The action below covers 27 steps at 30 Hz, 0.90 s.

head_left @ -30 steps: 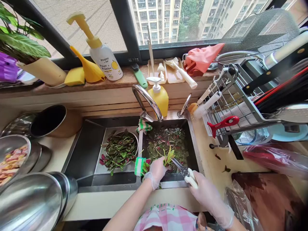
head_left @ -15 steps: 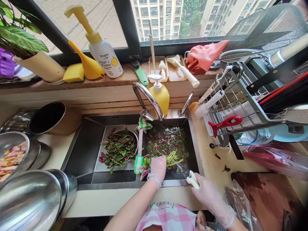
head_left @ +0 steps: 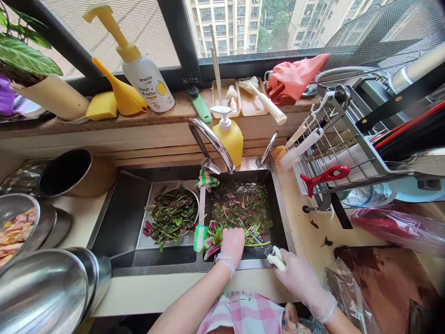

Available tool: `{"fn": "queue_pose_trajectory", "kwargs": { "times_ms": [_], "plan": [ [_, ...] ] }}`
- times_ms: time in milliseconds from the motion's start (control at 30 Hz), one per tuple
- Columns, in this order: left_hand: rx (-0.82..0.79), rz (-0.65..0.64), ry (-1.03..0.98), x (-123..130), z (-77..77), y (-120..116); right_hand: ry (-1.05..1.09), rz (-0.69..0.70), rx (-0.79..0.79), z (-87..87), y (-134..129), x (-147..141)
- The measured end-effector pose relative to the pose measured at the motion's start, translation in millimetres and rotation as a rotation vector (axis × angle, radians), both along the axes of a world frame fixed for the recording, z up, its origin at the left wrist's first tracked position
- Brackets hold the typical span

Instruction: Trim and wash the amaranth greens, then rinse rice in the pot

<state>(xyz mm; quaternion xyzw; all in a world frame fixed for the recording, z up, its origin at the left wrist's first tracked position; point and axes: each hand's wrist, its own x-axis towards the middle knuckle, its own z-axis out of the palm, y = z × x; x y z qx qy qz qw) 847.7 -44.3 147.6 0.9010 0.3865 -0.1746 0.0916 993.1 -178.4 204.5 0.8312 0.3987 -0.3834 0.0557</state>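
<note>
Gloved in clear plastic, my left hand grips a bunch of leafy greens over the front of the right basin, leaves to the left and stems to the right. My right hand, also gloved, is closed on the white handles of scissors; their blades lie at the stems. Loose leaves and stems float in water in the right basin. A bowl heaped with red-green leaves sits in the left basin.
A faucet arches over the right basin, with a yellow soap bottle behind. Steel bowls stand left. At right are a wire rack, a plastic bag and a brown board.
My left hand has moved slightly right with the greens. The stems now lie lower and flatter by the scissor blades. The camera view has shifted slightly.
</note>
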Motion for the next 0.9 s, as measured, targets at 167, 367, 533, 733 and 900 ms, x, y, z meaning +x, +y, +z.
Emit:
{"fn": "queue_pose_trajectory", "kwargs": {
  "times_ms": [167, 367, 533, 733, 900],
  "plan": [
    [0.018, -0.025, -0.012, -0.2, -6.4, -2.8, 0.018, -0.012, -0.011, -4.6, 0.4, -2.2],
    [-0.008, -0.053, -0.056, -7.8, -8.6, 7.9, 0.115, -0.121, 0.039, 2.0, -1.4, 10.8],
    [0.030, -0.060, -0.108, -17.2, -11.8, 14.5, 0.221, -0.165, 0.053, 8.8, -18.2, 29.5],
    [0.032, -0.084, -0.164, -16.8, -12.9, 11.6, 0.242, -0.129, 0.068, 7.9, -14.0, 22.4],
    [0.026, -0.061, -0.184, -19.5, -13.5, 13.1, 0.210, -0.128, 0.082, 5.9, -13.3, 22.2]
  ]
}}
